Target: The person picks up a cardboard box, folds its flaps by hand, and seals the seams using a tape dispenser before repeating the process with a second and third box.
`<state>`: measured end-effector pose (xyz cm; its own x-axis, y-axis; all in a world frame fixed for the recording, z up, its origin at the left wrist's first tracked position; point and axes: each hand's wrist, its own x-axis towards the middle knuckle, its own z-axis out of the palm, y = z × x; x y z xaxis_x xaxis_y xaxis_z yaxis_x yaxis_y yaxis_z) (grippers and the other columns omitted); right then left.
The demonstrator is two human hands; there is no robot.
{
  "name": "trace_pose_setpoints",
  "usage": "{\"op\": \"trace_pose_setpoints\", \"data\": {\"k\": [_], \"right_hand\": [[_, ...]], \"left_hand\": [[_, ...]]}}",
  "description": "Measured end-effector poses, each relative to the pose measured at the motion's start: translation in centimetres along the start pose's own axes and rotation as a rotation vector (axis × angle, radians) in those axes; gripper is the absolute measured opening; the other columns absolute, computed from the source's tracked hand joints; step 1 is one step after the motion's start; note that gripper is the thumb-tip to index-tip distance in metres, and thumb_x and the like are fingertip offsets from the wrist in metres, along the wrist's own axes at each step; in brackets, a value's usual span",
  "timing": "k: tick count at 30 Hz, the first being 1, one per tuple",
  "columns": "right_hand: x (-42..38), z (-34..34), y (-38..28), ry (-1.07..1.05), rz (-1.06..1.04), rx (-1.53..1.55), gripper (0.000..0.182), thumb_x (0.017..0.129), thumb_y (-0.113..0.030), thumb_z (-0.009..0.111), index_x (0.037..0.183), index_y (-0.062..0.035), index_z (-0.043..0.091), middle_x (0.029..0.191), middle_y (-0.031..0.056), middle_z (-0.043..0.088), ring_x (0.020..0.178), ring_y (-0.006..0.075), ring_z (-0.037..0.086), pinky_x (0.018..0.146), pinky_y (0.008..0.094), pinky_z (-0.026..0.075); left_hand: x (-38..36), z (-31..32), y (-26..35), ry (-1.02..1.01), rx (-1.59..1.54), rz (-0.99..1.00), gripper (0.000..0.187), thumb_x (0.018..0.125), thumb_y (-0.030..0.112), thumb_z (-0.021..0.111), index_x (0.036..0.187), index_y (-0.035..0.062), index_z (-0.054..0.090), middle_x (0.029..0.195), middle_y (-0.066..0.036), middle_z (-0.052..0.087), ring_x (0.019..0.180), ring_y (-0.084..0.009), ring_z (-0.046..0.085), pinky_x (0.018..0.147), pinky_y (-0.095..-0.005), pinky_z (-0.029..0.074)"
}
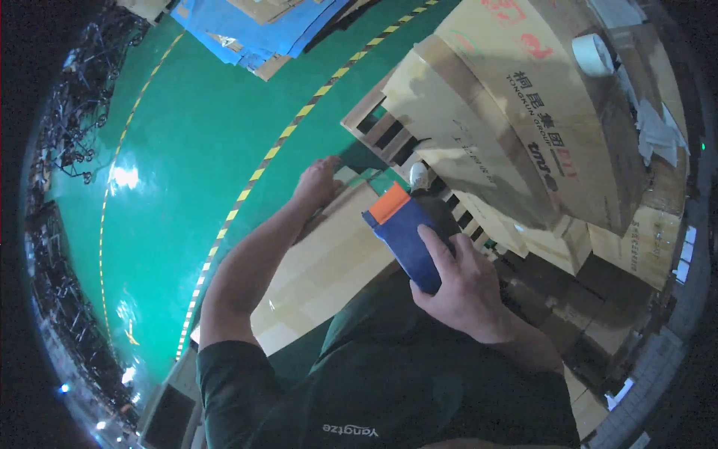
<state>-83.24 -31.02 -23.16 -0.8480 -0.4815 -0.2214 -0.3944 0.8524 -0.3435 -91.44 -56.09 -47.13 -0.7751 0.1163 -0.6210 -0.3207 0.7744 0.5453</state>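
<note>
A long cardboard box (329,262) with a strip of tape along its top lies in front of my body. At its far left end, my left hand (318,182) has its fingers curled over the edge; the fingertips are partly hidden. My right hand (467,288) grips a flat blue case with an orange end (410,251), held above the right side of the box. The orange end points away from me. My thumb and fingers wrap around the blue part, and its exact kind does not show.
Large printed cartons (523,112) are stacked on a wooden pallet (385,131) at the right, with a white tape roll (593,55) on top. Blue sheets and flat cardboard (258,26) lie at the back. Yellow-black tape (299,120) crosses the green floor (202,112).
</note>
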Motion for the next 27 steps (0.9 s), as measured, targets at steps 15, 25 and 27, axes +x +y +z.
{"op": "trace_pose_setpoints", "data": {"k": [15, 25, 27], "right_hand": [[1.9, 2.1, -0.1, -0.044, 0.049, -0.024, 0.074, 0.074, -0.028, 0.076, 0.137, -0.0135, 0.041, 0.101, 0.0200, 0.051, 0.081, 0.0358, 0.061, 0.065, 0.0427, 0.056], [-0.2, 2.6, -0.3, -0.129, 0.182, -0.018, 0.072, 0.080, -0.029, 0.073, 0.141, -0.0183, 0.037, 0.108, 0.0217, 0.053, 0.092, 0.0393, 0.061, 0.073, 0.0491, 0.055], [-2.4, 3.8, 0.9, -0.015, 0.121, -0.009, 0.077, 0.076, -0.028, 0.076, 0.142, -0.0178, 0.037, 0.108, 0.0215, 0.053, 0.088, 0.0365, 0.063, 0.071, 0.0454, 0.057]], "left_hand": [[-16.9, 4.4, 5.5, 0.333, 0.267, 0.486, 0.101, 0.077, 0.062, 0.064, 0.148, 0.0033, 0.026, 0.153, -0.020, 0.027, 0.142, -0.0363, 0.023, 0.117, -0.0529, 0.019], [-17.1, 3.8, 6.0, 0.243, 0.469, 0.390, 0.085, 0.082, 0.035, 0.063, 0.149, -0.0008, 0.025, 0.154, -0.020, 0.029, 0.144, -0.0339, 0.025, 0.120, -0.0472, 0.018], [-16.9, 4.0, 5.8, 0.227, 0.491, 0.355, 0.089, 0.077, 0.040, 0.066, 0.149, 0.0025, 0.028, 0.157, -0.014, 0.024, 0.147, -0.0292, 0.019, 0.120, -0.0438, 0.015]]}}
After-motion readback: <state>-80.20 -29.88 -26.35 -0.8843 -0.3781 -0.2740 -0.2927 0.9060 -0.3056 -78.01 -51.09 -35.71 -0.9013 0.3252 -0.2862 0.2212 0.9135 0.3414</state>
